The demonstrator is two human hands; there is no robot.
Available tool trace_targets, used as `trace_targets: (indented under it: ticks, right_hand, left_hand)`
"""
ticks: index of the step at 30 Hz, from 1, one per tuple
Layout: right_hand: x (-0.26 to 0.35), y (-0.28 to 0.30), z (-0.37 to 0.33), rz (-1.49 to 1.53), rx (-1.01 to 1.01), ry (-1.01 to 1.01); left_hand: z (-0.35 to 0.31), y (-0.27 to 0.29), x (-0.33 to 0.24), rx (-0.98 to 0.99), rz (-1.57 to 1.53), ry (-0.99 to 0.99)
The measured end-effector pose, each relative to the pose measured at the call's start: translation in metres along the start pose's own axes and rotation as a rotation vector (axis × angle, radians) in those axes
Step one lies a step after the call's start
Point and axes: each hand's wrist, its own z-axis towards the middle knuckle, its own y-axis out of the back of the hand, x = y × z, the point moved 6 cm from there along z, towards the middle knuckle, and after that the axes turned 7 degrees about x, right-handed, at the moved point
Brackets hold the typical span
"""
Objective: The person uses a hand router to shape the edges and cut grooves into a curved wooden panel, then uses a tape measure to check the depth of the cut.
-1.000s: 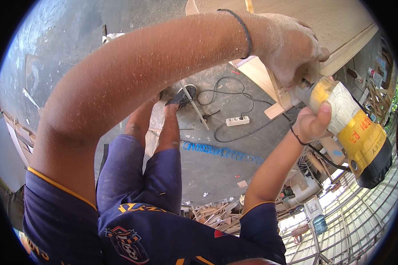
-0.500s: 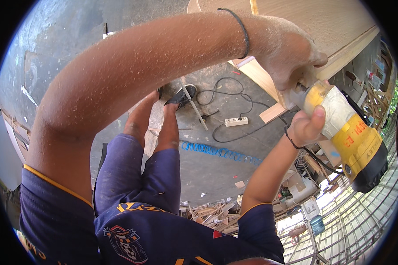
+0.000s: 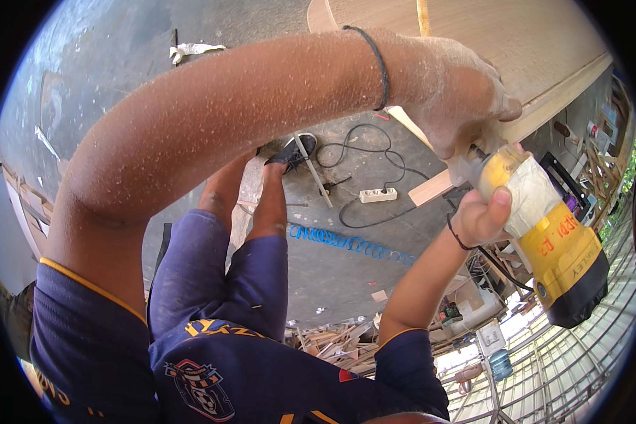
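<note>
On the grey floor (image 3: pixel 346 290) we see a white power strip (image 3: pixel 378 195) with a black cable (image 3: pixel 364 125) looped beside it, and a slim metal bar (image 3: pixel 312 170) lying slantwise to its left. Nearer us stretches a blue coiled hose (image 3: pixel 325 238). A white, cloth-like scrap (image 3: pixel 194 50) lies toward the floor's far left corner. Along the near edge we find a jumbled scrap-wood pile (image 3: pixel 332 343); beyond the near right corner, a blue water jug (image 3: pixel 500 364) and a barred, pale wall (image 3: pixel 579 339).

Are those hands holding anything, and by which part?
A yellow power tool: the right hand grips its body by the white wrap; the left hand is at its front end, hold unclear.
</note>
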Motion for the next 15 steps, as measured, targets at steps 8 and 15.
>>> trace_targets:
  ticks: [8, 15]
  right_hand:
    - [0.0018, -0.0015, 0.0010, -0.069, 0.047, 0.000]
    - [0.0058, -0.0039, 0.0045, -0.124, 0.090, 0.019]
  left_hand:
    - [-0.0012, 0.0040, 0.0017, -0.003, -0.023, 0.001]
    - [-0.0033, 0.0077, 0.0007, -0.047, -0.035, -0.027]
